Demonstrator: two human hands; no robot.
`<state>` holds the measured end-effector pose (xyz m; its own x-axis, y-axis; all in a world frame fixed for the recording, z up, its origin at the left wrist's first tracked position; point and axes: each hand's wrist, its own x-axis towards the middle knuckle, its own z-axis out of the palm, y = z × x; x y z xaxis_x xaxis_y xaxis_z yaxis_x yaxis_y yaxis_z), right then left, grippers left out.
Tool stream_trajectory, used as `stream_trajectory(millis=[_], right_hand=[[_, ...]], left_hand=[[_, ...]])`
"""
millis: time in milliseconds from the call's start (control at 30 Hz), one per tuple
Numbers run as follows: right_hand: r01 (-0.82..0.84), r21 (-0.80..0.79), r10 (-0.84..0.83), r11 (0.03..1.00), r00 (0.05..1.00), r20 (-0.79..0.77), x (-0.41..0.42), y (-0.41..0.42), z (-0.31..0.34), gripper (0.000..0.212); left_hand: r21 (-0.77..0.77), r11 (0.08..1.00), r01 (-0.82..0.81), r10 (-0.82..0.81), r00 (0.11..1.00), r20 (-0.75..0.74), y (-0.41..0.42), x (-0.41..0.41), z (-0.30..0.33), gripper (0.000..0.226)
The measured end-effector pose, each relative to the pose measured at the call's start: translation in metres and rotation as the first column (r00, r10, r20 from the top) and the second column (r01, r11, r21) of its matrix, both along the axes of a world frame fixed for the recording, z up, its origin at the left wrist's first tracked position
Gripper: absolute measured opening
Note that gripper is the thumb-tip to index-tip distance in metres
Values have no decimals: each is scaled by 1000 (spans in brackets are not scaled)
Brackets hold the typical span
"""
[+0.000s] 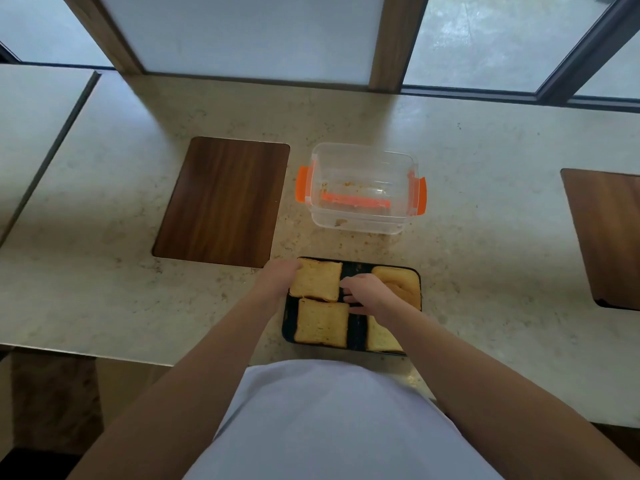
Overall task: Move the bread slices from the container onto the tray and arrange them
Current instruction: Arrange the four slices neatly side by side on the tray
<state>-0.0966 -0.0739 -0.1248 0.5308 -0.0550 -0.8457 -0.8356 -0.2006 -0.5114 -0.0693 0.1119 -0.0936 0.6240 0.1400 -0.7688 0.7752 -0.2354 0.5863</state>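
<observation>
A black tray [356,330] lies at the counter's near edge with several toasted bread slices on it. The far-left slice [316,279] is touched on both sides: my left hand [277,280] rests at its left edge and my right hand [367,294] has its fingers spread at its right edge. A second slice [322,323] lies just below it. Another slice [401,284] sits far right, and one [381,337] near right is partly hidden by my right forearm. The clear container [363,188] with orange clips stands behind the tray, holding only crumbs.
A dark wooden board [221,202] lies left of the container. Another wooden board [606,237] sits at the right edge. Crumbs dot the pale stone counter [485,202]. Windows run along the back.
</observation>
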Motion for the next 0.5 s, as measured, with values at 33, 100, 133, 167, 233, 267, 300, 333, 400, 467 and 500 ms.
stream_trajectory(millis=[33, 100, 133, 167, 233, 267, 300, 333, 400, 467, 500], right_hand=[[5, 3, -5, 1000, 1000, 0, 1, 0, 0, 48], [15, 5, -15, 1000, 1000, -4, 3, 0, 0, 47], [23, 6, -23, 1000, 1000, -9, 4, 0, 0, 46], [32, 7, -32, 999, 999, -13, 4, 1, 0, 46], [44, 13, -44, 999, 999, -16, 5, 1, -1, 45], [45, 15, -45, 999, 999, -16, 5, 0, -1, 44], [45, 15, -45, 999, 999, -18, 6, 0, -2, 43], [47, 15, -46, 999, 999, -20, 5, 0, -3, 42], [49, 20, -48, 999, 999, -23, 5, -1, -6, 42], [48, 27, -47, 998, 999, -26, 5, -1, -7, 42], [50, 28, -49, 998, 998, -27, 6, -1, -7, 41]], left_hand=[[4, 1000, 1, -1, 1000, 6, -1, 2, 3, 21], [-43, 998, -39, 39, 999, 5, -2, 1, 8, 21], [-64, 997, -52, 52, 999, 2, -2, 2, 10, 25], [-82, 995, -49, 49, 999, -3, -2, 2, 12, 29], [-108, 994, -35, 36, 999, 10, -1, 3, 12, 33], [-121, 992, -33, 35, 999, 9, 0, 3, 12, 32], [-133, 990, -47, 46, 999, -10, 0, 4, 15, 31], [-145, 988, -59, 56, 998, -25, 1, 5, 13, 32], [-157, 985, -70, 59, 996, -68, 1, 6, 13, 33], [-159, 984, -74, 60, 994, -96, 3, 7, 12, 38], [-148, 987, -67, 52, 994, -101, 4, 7, 11, 42]])
